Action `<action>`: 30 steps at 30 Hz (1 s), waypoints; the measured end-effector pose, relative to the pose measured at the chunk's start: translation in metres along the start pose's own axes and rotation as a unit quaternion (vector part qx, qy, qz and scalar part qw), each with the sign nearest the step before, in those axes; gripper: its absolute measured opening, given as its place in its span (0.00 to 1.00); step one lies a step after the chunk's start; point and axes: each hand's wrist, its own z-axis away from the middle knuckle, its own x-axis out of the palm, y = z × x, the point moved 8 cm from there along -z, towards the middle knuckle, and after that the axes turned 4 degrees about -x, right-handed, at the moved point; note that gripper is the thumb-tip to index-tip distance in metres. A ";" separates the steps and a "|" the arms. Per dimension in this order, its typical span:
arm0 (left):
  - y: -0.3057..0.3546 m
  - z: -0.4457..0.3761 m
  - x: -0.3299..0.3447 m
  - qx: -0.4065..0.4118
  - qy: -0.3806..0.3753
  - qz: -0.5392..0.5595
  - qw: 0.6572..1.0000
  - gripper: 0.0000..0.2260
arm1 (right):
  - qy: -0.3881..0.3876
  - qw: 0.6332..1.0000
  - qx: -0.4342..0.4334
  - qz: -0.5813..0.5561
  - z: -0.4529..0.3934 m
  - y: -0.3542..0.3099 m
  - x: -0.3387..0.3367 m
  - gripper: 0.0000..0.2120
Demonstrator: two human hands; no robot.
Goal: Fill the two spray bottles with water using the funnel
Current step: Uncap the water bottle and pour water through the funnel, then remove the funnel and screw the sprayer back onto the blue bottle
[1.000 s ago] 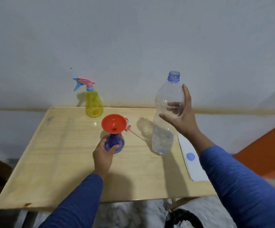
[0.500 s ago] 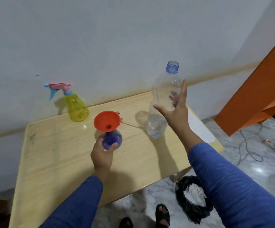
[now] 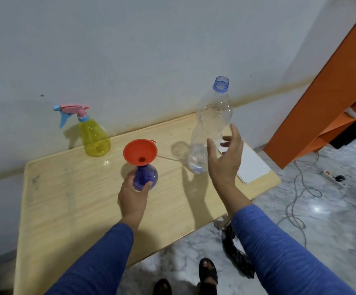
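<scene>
A blue spray bottle [image 3: 147,176] without its spray head stands mid-table, and my left hand [image 3: 132,192] grips its lower body. An orange funnel [image 3: 140,152] sits in its neck. A yellow spray bottle [image 3: 95,138] with a pink and blue trigger head stands at the back left by the wall. A tall clear water bottle [image 3: 211,126], uncapped, with a little water at the bottom, stands upright at the right. My right hand [image 3: 226,158] hovers just in front of it, fingers spread, not touching it.
The wooden table [image 3: 66,209] stands against a white wall. A white paper [image 3: 251,165] lies on its right corner. An orange cabinet [image 3: 330,92] is at the right. Cables and a power strip [image 3: 332,176] lie on the marble floor, a dark cloth bundle [image 3: 236,256] by the table leg.
My right hand has come off the water bottle and drawn back slightly. The view has swung to the right and tilted. My left hand keeps hold of the blue bottle.
</scene>
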 end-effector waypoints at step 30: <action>0.008 0.000 -0.007 0.065 0.000 0.005 0.998 0.26 | -0.300 0.951 -0.040 -0.065 0.051 -0.030 0.126 0.13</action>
